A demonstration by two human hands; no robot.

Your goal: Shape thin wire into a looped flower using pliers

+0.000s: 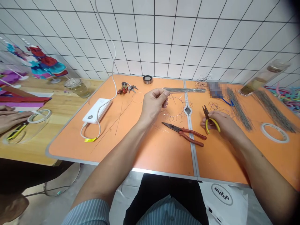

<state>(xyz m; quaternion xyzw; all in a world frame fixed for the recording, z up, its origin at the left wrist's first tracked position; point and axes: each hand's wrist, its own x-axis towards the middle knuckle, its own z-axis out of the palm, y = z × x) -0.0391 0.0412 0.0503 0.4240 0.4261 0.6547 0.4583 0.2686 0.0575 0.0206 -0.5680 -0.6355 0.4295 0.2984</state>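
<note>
My left hand (154, 101) is closed in a pinch above the orange table (112, 140), over a ring of looped thin wire (174, 117). What its fingertips hold is too fine to make out. My right hand (217, 120) holds small yellow-handled pliers (208, 120), their dark jaws pointing up and slightly apart. Between my forearms lie larger red-handled pliers (185, 131), touched by neither hand. A bundle of straight wires (185, 90) rests behind my left hand.
White power bank (97, 111) with cable, keys (127, 88) and black tape roll (147, 79) lie left and behind. At right are wire bundles (239, 107), a white tape ring (275, 132) and a tilted bottle (264, 78). Another person's hand (14, 118) rests at far left near a yellow cutter (17, 131).
</note>
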